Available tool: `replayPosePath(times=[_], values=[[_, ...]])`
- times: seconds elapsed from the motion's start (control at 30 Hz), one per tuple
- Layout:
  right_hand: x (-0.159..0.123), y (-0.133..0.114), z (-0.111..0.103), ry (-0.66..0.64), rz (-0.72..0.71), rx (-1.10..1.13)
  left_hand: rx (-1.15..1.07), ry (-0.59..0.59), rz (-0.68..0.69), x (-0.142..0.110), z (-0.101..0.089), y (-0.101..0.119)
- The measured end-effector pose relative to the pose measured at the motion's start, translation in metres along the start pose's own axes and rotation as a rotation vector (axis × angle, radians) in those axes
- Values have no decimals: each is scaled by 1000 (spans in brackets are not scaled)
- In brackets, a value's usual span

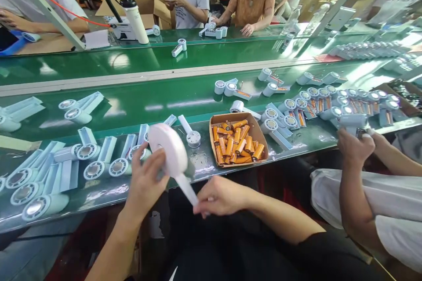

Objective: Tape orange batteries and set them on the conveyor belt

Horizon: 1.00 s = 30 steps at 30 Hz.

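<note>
My left hand (145, 184) grips a white roll of tape (168, 149), held on edge above the near edge of the green bench (138, 101). A strip of tape (186, 189) runs down from the roll to my right hand (219, 195), whose fingers pinch its free end. Just behind the roll lie several pale blue handheld fan housings (99, 160). A cardboard tray (217, 119) of orange cylindrical batteries (239, 142) sits to the right of my hands.
More fan housings (329, 103) are piled at the right, where a co-worker's hands (354, 147) hold one. Other people sit across the conveyor belt (198, 55). A white bottle (136, 19) and cardboard boxes stand at the back.
</note>
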State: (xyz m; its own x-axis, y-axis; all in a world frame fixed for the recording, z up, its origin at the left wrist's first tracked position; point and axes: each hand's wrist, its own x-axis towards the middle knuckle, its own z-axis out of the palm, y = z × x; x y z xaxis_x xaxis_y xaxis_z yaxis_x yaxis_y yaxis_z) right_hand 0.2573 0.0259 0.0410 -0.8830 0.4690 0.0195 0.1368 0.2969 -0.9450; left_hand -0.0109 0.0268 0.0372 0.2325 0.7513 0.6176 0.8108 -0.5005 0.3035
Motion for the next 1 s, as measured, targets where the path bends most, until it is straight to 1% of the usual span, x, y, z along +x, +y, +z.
replayPosePath(times=[0.03, 0.07, 0.1, 0.13, 0.17, 0.2, 0.23, 0.27, 0.3, 0.33, 0.37, 0.4, 0.47, 0.53, 0.57, 0.6, 0.63, 0.67, 0.73, 0.77, 0.8, 0.83, 0.9, 0.97, 1.0], values=[[0, 2, 2, -61, -22, -55, -61, 10, -115, 3, 1, -1], [-1, 5, -3, -78, -30, -122, -125, 18, -233, 5, 2, -2], [-2, 8, -14, -31, -8, -198, -183, 24, -333, 5, 2, -3], [-4, 12, -30, 77, 45, -288, -228, 25, -403, 5, 3, -3], [-4, 15, -50, 219, 126, -393, -255, 19, -439, 5, 4, -3], [-4, 18, -71, 359, 224, -521, -265, 4, -444, 3, 6, -2], [-3, 22, -91, 461, 340, -672, -263, -11, -425, 2, 10, 0], [-2, 25, -110, 501, 459, -825, -254, -29, -388, 0, 15, 2], [0, 29, -124, 485, 562, -950, -242, -44, -338, -2, 21, 4], [3, 33, -135, 436, 637, -1030, -224, -55, -277, -4, 27, 6], [4, 36, -143, 388, 678, -1070, -201, -61, -212, -6, 33, 8], [5, 40, -147, 358, 690, -1083, -175, -68, -149, -7, 39, 9], [4, 47, -149, 353, 660, -1071, -128, -93, -60, -10, 46, 12], [-4, 53, -148, 373, 645, -1073, -91, -120, -25, -12, 49, 14], [-10, 54, -147, 405, 636, -1069, -73, -133, -20, -12, 48, 14], [-17, 55, -146, 472, 614, -1037, -53, -146, -16, -12, 46, 14], [-24, 55, -145, 578, 568, -963, -30, -158, -8, -12, 44, 14], [-32, 52, -142, 710, 493, -835, -5, -166, 7, -11, 41, 15], [-46, 43, -134, 974, 278, -458, 48, -176, 57, -7, 35, 15], [-52, 35, -128, 1062, 169, -269, 73, -179, 88, -5, 32, 15], [-56, 27, -122, 1104, 81, -122, 95, -178, 119, -2, 30, 16], [-59, 18, -115, 1126, 17, -22, 113, -178, 148, 0, 28, 17], [-64, 3, -104, 1132, -42, 58, 144, -191, 200, 5, 25, 19], [-68, -8, -97, 1095, -37, 40, 181, -218, 251, 7, 23, 22], [-71, -12, -95, 1052, -7, 2, 201, -232, 279, 7, 21, 24]])
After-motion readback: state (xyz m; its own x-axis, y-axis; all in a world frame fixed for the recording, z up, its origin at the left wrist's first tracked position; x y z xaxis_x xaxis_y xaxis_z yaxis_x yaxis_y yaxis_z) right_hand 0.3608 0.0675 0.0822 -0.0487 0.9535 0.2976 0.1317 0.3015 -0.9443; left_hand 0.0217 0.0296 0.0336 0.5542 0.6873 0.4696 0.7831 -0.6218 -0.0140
